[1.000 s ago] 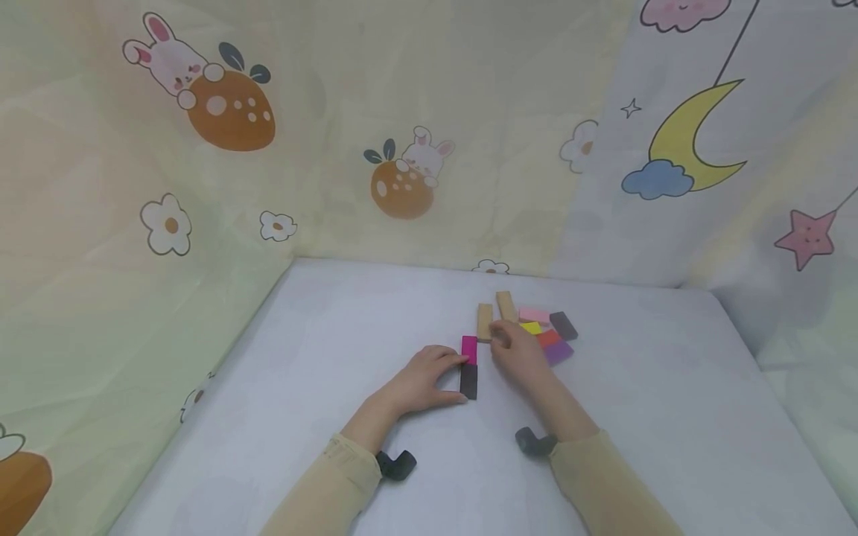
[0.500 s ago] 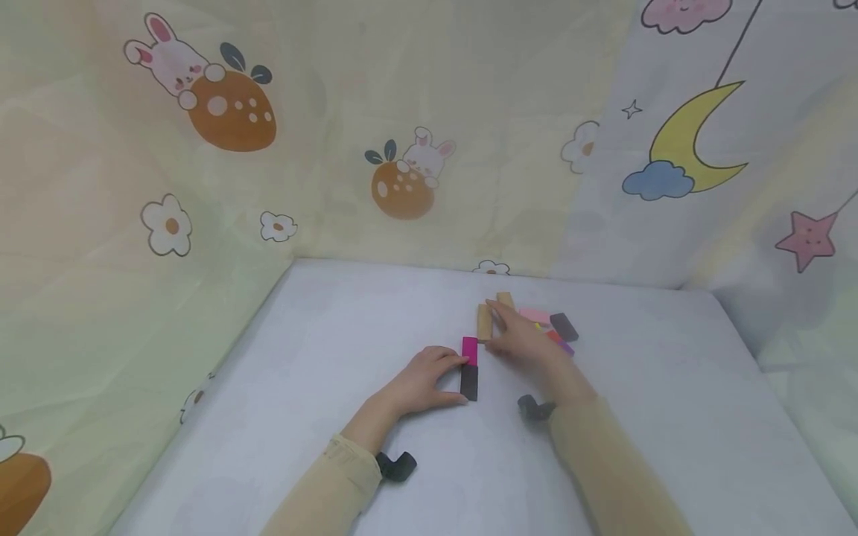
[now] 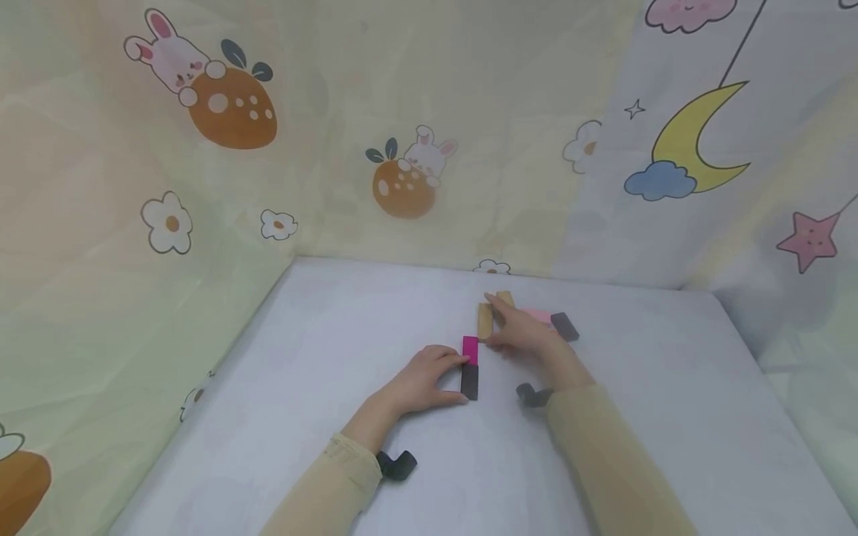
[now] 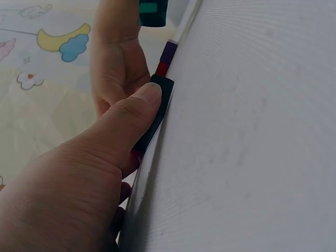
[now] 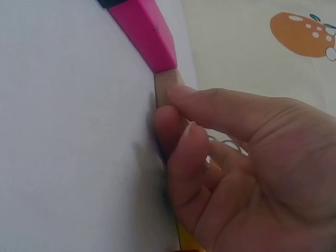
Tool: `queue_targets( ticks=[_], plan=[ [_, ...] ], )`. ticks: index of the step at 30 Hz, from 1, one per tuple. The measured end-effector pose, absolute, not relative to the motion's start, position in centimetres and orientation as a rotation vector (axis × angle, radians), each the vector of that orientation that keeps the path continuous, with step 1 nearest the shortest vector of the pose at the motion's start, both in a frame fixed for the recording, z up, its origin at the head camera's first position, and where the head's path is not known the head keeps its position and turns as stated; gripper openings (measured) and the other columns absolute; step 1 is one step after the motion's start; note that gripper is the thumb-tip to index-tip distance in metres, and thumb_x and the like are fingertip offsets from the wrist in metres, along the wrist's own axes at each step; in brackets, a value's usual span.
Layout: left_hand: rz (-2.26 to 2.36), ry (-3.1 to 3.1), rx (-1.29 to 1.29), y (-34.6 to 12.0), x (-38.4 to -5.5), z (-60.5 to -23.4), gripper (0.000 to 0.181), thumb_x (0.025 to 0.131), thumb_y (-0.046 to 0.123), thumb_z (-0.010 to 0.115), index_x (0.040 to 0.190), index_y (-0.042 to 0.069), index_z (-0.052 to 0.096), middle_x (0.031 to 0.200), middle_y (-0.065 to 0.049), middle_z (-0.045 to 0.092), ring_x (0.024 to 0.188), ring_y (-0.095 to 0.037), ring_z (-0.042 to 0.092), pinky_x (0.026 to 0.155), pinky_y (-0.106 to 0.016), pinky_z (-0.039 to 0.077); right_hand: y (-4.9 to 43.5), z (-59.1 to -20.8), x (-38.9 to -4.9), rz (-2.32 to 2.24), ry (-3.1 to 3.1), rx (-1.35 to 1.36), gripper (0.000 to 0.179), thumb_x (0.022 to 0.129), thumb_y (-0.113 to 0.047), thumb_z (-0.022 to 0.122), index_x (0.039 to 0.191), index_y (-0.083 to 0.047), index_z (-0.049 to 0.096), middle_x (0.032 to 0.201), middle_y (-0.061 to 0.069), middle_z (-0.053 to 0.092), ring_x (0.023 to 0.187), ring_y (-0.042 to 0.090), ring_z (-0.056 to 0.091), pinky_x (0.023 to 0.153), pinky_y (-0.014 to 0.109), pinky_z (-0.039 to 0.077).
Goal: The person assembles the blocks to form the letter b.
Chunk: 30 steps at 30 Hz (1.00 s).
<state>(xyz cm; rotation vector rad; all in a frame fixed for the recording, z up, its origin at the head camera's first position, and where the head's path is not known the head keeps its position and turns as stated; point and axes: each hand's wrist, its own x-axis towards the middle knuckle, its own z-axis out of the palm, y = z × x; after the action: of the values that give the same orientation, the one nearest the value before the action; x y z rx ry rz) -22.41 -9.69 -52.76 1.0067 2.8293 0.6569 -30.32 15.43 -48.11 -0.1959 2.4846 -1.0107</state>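
A black block (image 3: 470, 383) and a magenta block (image 3: 471, 350) lie end to end on the white table, in line toward the far side. My left hand (image 3: 429, 377) holds them from the left, thumb at the near end of the black block and forefinger on the magenta one. Just beyond the magenta block is a plain wooden block (image 3: 485, 321). My right hand (image 3: 526, 327) pinches that wooden block from the right, its thumb near the close end and forefinger reaching toward the far end. In the right wrist view, the wooden block (image 5: 167, 86) meets the magenta block's corner.
A second wooden block (image 3: 506, 298) lies behind the right hand. Right of it are a pink block (image 3: 538, 316) and a dark block (image 3: 564, 326). More coloured blocks are mostly hidden by that hand. Patterned cloth (image 3: 469, 186) walls the back and sides of the table (image 3: 348, 313).
My right hand has moved forward and spread its thumb and forefinger along the nearer wooden block, covering the yellow, red and purple blocks. My left hand has stayed in place.
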Motion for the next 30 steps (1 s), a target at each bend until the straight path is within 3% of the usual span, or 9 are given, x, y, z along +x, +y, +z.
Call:
queue_targets(
  ticks=[7,11,13,20,21,24,27,30],
  plan=[
    [0.634,2.832,0.992,-9.7,-22.3,-52.5,0.073,0.083,0.058,0.072,0.145,0.027,0.049,0.141,0.003,0.052,0.136,-0.018,0.043,0.118,-0.038,0.035,15.1,-48.0,-30.4,-0.953,2.528,-0.19,0.092,0.087,-0.027,0.075,0.158,-0.037,0.016,0.165,0.01,0.019,0.066,0.02,0.063,0.064,0.03,0.052],
    [0.631,2.833,0.986,-9.7,-22.3,-52.5,0.073,0.083,0.058,0.071,0.145,0.027,0.049,0.141,0.003,0.052,0.136,-0.017,0.043,0.118,-0.037,0.035,15.0,-48.0,-30.6,-0.943,2.542,-0.192,0.09,0.087,-0.027,0.075,0.157,-0.036,0.019,0.164,0.01,0.021,0.07,0.021,0.064,0.065,0.031,0.053],
    [0.63,2.831,0.989,-9.7,-22.3,-52.5,0.073,0.083,0.059,0.071,0.145,0.028,0.049,0.142,0.003,0.052,0.136,-0.017,0.043,0.118,-0.037,0.035,15.0,-48.2,-30.7,-0.932,2.557,-0.194,0.089,0.086,-0.028,0.075,0.157,-0.036,0.022,0.164,0.009,0.022,0.08,0.022,0.065,0.067,0.031,0.053],
    [0.634,2.83,1.002,-9.7,-22.4,-52.6,0.073,0.083,0.06,0.07,0.145,0.028,0.049,0.141,0.003,0.052,0.136,-0.017,0.043,0.118,-0.037,0.036,15.1,-48.3,-30.7,-0.989,2.567,-0.19,0.086,0.085,-0.024,0.076,0.155,-0.035,0.027,0.166,0.009,0.016,0.07,0.023,0.065,0.062,0.032,0.055],
    [0.633,2.83,1.0,-9.7,-22.4,-52.7,0.073,0.083,0.061,0.07,0.145,0.028,0.049,0.141,0.003,0.052,0.136,-0.017,0.043,0.118,-0.037,0.036,15.1,-48.2,-30.6,-0.995,2.571,-0.199,0.086,0.085,-0.025,0.076,0.155,-0.034,0.028,0.166,0.009,0.015,0.072,0.024,0.066,0.065,0.034,0.056],
    [0.63,2.831,0.991,-9.7,-22.4,-52.7,0.073,0.083,0.06,0.071,0.145,0.028,0.05,0.141,0.004,0.052,0.136,-0.017,0.043,0.117,-0.037,0.036,15.2,-48.2,-30.7,-0.984,2.613,-0.225,0.085,0.084,-0.029,0.077,0.155,-0.034,0.029,0.164,0.007,0.023,0.101,0.027,0.064,0.086,0.043,0.056],
    [0.63,2.831,0.986,-9.7,-22.3,-52.5,0.073,0.083,0.059,0.071,0.145,0.028,0.05,0.141,0.003,0.052,0.136,-0.017,0.044,0.117,-0.037,0.036,15.1,-48.2,-31.1,-0.97,2.652,-0.243,0.085,0.083,-0.034,0.078,0.154,-0.036,0.03,0.161,0.004,0.03,0.129,0.029,0.049,0.108,0.053,0.043],
    [0.627,2.829,0.982,-9.7,-22.4,-52.4,0.073,0.083,0.059,0.071,0.145,0.028,0.05,0.141,0.004,0.052,0.136,-0.016,0.044,0.117,-0.036,0.036,15.0,-48.1,-31.5,-0.968,2.662,-0.254,0.084,0.083,-0.037,0.078,0.153,-0.037,0.031,0.16,0.003,0.033,0.138,0.03,0.04,0.115,0.057,0.035]
  ],
)
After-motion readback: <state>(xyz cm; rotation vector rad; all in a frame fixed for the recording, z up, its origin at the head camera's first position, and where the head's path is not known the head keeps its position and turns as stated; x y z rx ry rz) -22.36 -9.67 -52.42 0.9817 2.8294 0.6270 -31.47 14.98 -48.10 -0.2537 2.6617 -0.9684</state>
